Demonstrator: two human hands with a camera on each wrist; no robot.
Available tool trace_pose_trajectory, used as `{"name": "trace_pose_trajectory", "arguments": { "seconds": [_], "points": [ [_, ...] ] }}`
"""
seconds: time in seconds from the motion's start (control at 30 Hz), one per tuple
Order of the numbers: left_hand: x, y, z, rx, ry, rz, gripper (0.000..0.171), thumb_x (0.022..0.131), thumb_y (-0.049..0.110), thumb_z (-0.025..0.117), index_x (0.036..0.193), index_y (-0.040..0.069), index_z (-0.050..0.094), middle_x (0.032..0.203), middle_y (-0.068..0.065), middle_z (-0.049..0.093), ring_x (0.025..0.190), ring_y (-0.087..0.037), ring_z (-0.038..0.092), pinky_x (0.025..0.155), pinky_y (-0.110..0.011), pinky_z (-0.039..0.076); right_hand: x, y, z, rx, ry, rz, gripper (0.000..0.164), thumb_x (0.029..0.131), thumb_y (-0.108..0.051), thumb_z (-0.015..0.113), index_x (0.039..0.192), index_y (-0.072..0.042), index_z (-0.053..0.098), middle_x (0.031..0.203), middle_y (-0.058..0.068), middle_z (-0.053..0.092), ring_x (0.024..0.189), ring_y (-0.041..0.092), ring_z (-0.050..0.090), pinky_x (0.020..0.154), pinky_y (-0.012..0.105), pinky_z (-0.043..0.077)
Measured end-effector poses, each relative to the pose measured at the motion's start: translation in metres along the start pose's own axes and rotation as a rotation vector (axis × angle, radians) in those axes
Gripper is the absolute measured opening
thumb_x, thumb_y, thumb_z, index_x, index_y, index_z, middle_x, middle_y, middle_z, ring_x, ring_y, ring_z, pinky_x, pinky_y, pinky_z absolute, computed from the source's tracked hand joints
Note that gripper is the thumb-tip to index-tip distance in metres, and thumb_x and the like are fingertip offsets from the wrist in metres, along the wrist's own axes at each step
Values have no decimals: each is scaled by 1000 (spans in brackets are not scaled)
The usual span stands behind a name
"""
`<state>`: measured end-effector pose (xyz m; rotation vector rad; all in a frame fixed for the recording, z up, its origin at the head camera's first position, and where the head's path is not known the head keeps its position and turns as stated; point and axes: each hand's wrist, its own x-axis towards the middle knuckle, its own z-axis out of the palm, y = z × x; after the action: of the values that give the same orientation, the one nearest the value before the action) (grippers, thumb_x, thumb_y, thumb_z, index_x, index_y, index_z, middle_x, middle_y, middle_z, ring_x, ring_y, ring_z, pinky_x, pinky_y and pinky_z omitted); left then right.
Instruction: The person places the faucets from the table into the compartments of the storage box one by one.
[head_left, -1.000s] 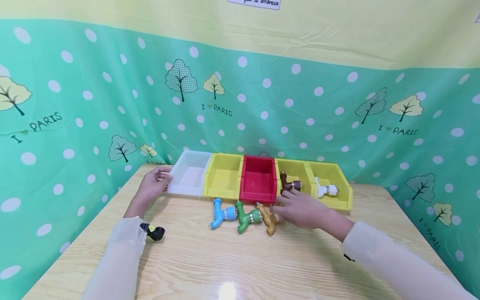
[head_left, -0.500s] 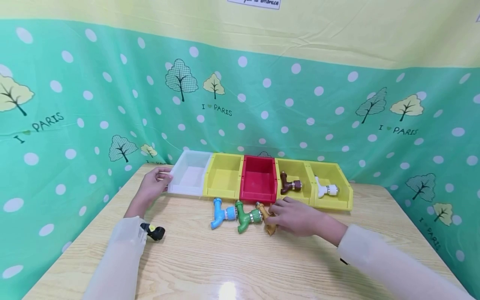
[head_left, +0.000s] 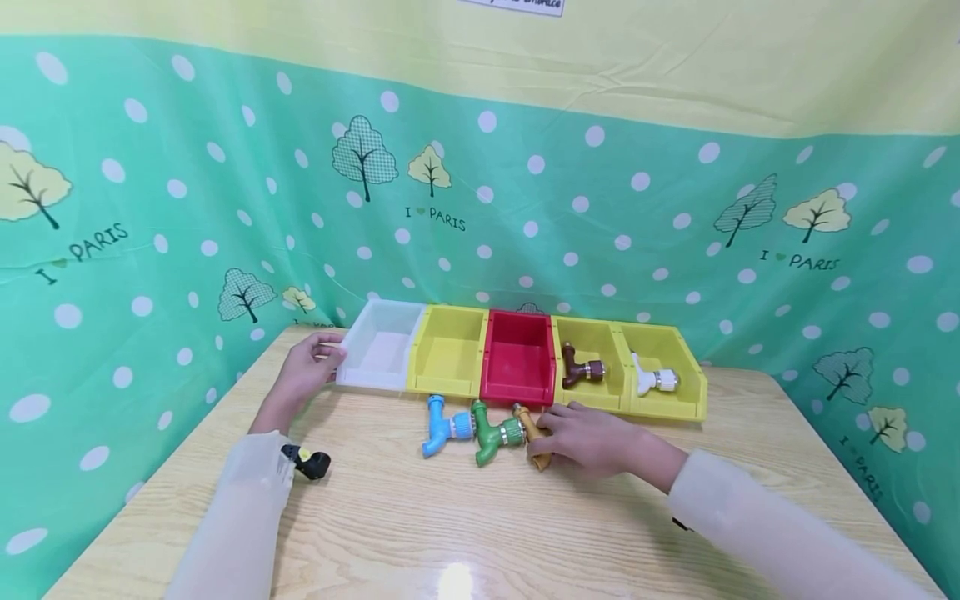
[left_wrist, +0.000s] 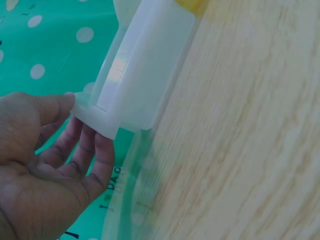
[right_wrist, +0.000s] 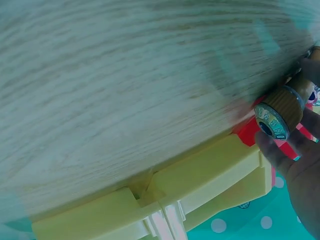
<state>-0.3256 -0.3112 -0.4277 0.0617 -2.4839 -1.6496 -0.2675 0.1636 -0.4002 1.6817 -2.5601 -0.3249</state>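
My left hand [head_left: 303, 371] grips the left rim of the white bin [head_left: 384, 350], thumb on one side and fingers curled under the other in the left wrist view. My right hand [head_left: 588, 437] holds a tan tap [head_left: 533, 430] on the table in front of the red bin [head_left: 519, 358]. In the right wrist view the fingers lie around the ribbed knob of that tan tap [right_wrist: 282, 112]; part of its body is hidden behind them. A green tap [head_left: 491, 435] and a blue tap [head_left: 442, 427] lie in a row to its left.
Along the back stand joined bins: the white one, a yellow bin [head_left: 450, 350], the red one, then two yellow bins. A brown tap [head_left: 576, 368] lies in one yellow bin, a white tap [head_left: 651, 379] in the rightmost. A polka-dot curtain [head_left: 480, 217] hangs behind the table [head_left: 375, 517].
My right hand has moved left and slightly down from beside the brown tap's bin onto the tan tap, taking hold of it. The left hand stays on the white bin.
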Motion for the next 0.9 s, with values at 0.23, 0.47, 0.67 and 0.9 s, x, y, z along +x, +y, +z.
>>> {"name": "trace_pose_trajectory", "arguments": {
  "seconds": [0.23, 0.47, 0.67, 0.9],
  "points": [
    [-1, 1, 0, -8, -1, 1, 40, 97, 26, 55, 132, 9, 47, 116, -16, 51, 99, -29, 54, 75, -32, 56, 0, -1, -3, 93, 3, 7, 35, 89, -23, 62, 120, -38, 59, 105, -3, 54, 99, 17, 48, 86, 43, 48],
    [-1, 1, 1, -3, 0, 2, 38, 97, 26, 55, 130, 10, 48, 115, -16, 52, 98, -28, 54, 73, -31, 56, 0, 0, -3, 146, 6, 21, 32, 86, -26, 62, 116, -38, 61, 100, -6, 51, 93, 12, 45, 81, 38, 47],
    [0, 2, 1, 1, 2, 4, 37, 97, 26, 54, 131, 10, 47, 114, -15, 52, 96, -28, 54, 72, -31, 56, 0, 1, -1, 161, 3, 33, 30, 86, -28, 62, 114, -37, 61, 97, -7, 48, 90, 11, 43, 78, 34, 44],
    [-1, 3, 0, 10, 0, -6, 39, 98, 27, 54, 132, 11, 47, 116, -16, 52, 98, -30, 54, 73, -31, 56, -1, 1, -2, 154, 4, 33, 25, 86, -29, 63, 109, -39, 61, 97, -7, 48, 92, 12, 42, 79, 36, 43]
  ]
}}
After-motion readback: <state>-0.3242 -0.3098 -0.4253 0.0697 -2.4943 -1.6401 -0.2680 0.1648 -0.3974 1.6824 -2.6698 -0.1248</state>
